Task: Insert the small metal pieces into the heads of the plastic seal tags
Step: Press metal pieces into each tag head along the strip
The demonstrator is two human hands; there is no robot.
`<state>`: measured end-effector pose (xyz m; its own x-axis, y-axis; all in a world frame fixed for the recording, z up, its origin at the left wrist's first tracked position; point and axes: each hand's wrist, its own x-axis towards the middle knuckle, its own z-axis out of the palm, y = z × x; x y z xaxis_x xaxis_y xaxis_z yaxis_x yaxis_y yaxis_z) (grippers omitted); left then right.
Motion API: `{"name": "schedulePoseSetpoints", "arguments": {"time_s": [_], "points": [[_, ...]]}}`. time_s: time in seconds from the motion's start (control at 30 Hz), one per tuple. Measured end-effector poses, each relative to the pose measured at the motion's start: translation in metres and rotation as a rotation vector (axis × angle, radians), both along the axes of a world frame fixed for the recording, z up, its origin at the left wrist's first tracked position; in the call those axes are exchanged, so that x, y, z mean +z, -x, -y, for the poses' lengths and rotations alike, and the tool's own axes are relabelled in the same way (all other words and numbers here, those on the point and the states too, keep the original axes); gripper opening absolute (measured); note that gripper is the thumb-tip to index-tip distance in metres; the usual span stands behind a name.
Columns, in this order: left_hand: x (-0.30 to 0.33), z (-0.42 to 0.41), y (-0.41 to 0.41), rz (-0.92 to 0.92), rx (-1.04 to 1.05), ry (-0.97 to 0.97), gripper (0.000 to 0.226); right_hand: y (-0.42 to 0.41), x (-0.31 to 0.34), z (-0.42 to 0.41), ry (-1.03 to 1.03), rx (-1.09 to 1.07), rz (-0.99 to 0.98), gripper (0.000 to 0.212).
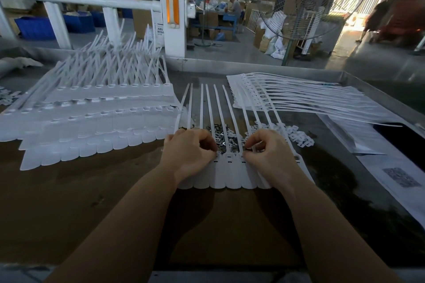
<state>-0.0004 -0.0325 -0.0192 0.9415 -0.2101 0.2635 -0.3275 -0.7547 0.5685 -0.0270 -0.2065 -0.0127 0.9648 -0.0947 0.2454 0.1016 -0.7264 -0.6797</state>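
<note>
Factory floor stretches behind the counter (115, 202), with a big fan (305, 0) and a white post (172, 14) beyond its far edge. Take the strip of tags (230, 174) lying flat near the front edge as the landmark: a joined row of white seal tags, heads toward the far side, tails fanning away.

Just beyond its heads lies a heap of metal pieces (224, 136), and to the right of that a scatter of white plastic bits (296, 135). Left of the strip sit stacked tag strips (92, 126); beyond it on the right, another flat stack (299, 96).

Both hands rest on the strip's head row. The left hand (189, 149) has its fingers curled down at the left heads, the right hand (268, 150) likewise at the right heads; each seems pinched on something small, though I cannot tell whether a piece is held.

This looks like the insertion step, mid-strip. The next move likely calls for seating a piece squarely in an open head slot, then reaching just past the heads for another.
</note>
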Motion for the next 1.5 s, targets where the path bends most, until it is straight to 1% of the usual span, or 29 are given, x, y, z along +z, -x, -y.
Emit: {"name": "schedulePoseSetpoints", "arguments": {"time_s": [0.2, 0.33, 0.43, 0.53, 0.63, 0.73, 0.87, 0.97, 1.1, 1.33, 1.5], "points": [[0.001, 0.001, 0.0, 0.002, 0.005, -0.002, 0.021, -0.001, 0.003, 0.0, -0.028, -0.007, -0.041, 0.027], [0.0, 0.001, 0.001, 0.008, 0.006, 0.005, 0.021, 0.002, 0.0, 0.0, -0.02, -0.012, 0.014, 0.022], [0.0, 0.001, 0.001, 0.01, 0.005, 0.008, 0.021, 0.002, -0.003, -0.001, -0.074, -0.045, 0.067, 0.015], [0.0, 0.001, 0.001, 0.007, -0.001, 0.012, 0.02, 0.001, -0.003, 0.003, -0.152, -0.159, 0.174, 0.012], [0.0, 0.001, 0.001, 0.012, -0.001, 0.01, 0.022, 0.0, -0.002, 0.013, -0.039, -0.367, 0.239, 0.01], [0.0, 0.001, 0.001, 0.013, -0.001, 0.012, 0.021, 0.0, -0.002, 0.019, 0.056, -0.466, 0.201, 0.017], [0.0, 0.001, 0.001, 0.016, 0.002, 0.005, 0.022, -0.002, -0.005, 0.021, 0.154, -0.475, 0.112, 0.026], [-0.001, 0.0, 0.0, 0.012, 0.006, 0.014, 0.023, -0.001, -0.007, 0.02, 0.166, -0.463, 0.097, 0.03], [-0.001, 0.0, -0.001, 0.017, 0.008, 0.009, 0.024, -0.001, -0.007, 0.017, 0.212, -0.412, 0.075, 0.028], [-0.001, -0.001, -0.002, 0.01, 0.007, 0.003, 0.023, -0.004, -0.005, 0.02, 0.223, -0.365, -0.078, 0.031], [-0.001, -0.001, -0.001, 0.006, -0.004, 0.009, 0.022, -0.008, -0.002, 0.022, 0.249, -0.361, -0.097, 0.027]]}}
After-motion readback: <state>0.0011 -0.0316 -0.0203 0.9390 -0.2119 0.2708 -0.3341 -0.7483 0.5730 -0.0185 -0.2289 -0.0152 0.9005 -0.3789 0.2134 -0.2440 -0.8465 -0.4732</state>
